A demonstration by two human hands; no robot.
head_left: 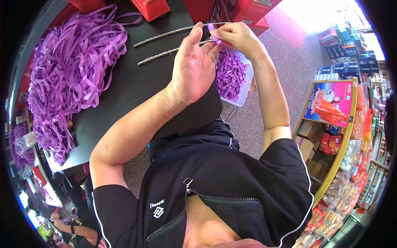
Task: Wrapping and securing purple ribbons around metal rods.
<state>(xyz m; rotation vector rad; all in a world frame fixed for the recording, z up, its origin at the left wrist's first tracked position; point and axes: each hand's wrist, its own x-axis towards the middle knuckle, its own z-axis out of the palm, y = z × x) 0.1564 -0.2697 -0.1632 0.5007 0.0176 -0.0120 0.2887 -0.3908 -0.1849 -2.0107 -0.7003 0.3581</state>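
Observation:
Two twisted metal rods (pixel 159 55) stretch side by side over the black tabletop at the upper middle. A purple ribbon (pixel 216 39) is looped around them near their right ends. My right hand (pixel 236 38) pinches this ribbon between thumb and fingers. Palm up, my left hand (pixel 193 72) lies across the rods with its fingers apart, hiding part of them. A ring shows on one of its fingers, close to the ribbon. Below both hands stands a white plastic bin (pixel 249 78) with many short purple ribbon pieces (pixel 230 76) in it.
A large heap of purple ribbon (pixel 78 62) covers the left of the black table (pixel 136 89). A red box (pixel 152 8) stands at its far edge. To the right, a yellow-edged shelf (pixel 320 186) holds packaged goods. Another person (pixel 78 231) sits at lower left.

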